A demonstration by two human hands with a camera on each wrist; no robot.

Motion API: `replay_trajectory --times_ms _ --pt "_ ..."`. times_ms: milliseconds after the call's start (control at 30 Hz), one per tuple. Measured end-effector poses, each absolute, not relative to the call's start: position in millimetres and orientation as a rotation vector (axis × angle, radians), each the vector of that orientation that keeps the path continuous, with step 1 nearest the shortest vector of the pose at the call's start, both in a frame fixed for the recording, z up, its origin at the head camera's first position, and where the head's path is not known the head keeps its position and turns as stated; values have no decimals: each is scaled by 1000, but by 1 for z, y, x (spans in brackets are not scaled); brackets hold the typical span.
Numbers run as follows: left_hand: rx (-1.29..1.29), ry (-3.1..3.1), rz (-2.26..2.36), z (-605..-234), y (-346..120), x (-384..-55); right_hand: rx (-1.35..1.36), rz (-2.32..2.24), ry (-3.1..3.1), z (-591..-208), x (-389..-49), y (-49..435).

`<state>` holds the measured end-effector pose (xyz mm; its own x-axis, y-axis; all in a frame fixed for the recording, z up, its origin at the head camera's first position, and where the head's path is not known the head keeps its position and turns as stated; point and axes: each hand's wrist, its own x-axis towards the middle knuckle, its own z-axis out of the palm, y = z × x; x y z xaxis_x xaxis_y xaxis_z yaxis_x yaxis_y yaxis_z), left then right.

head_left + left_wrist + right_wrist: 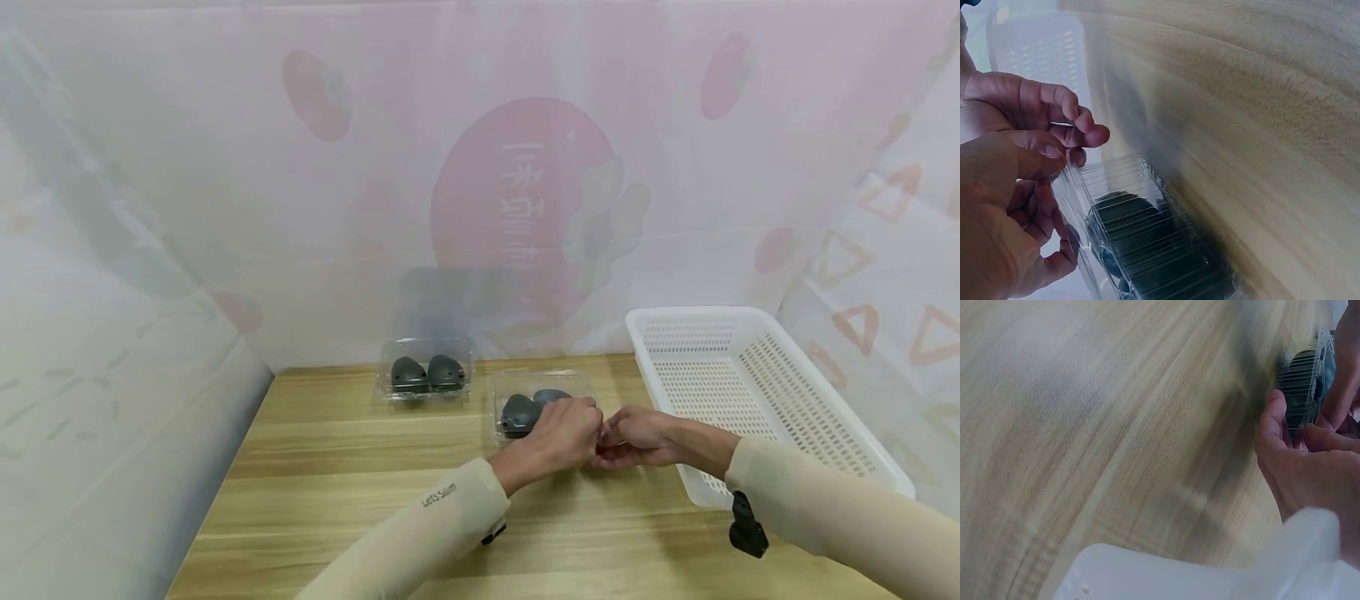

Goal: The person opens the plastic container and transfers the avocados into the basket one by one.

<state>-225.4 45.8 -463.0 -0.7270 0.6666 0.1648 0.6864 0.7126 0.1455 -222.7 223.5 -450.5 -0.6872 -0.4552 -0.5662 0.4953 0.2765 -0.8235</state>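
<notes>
Plastic box: a see-through plastic box (501,408) with ribbed sides, at the middle of a wooden table (337,508), near the left side of a white basket (697,313).
Dark lumps: two dark, egg-shaped lumps (517,414) lie side by side within the box.
Left hand: the left hand (564,432) lies across the near right part of the box, thumb and forefinger pinching its thin rim.
Right hand: the right hand (641,437) meets the left at that corner, its fingers bent. The hands overlap, so I cannot tell whether its fingertips pinch the rim or only touch it.
Working the rim: good handling probably means keeping fingertips on the rim alone, steadying the box with one hand while the other works the corner, in small, even pressure. Squeezing the thin walls could buckle them, and tilting the box could roll the lumps.
Second box: a similar clear box (423,343) stands farther left and slightly farther back, also holding two dark lumps, with no hand on it.
Basket: at right, its floor and sides pierced with small holes.
</notes>
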Motion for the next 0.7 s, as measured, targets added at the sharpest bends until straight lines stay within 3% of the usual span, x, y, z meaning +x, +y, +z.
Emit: replay_trajectory --times_ms 700 --pt "-1076 -2842 -422 -456 46 -226 42 -1518 1688 -447 -223 222"
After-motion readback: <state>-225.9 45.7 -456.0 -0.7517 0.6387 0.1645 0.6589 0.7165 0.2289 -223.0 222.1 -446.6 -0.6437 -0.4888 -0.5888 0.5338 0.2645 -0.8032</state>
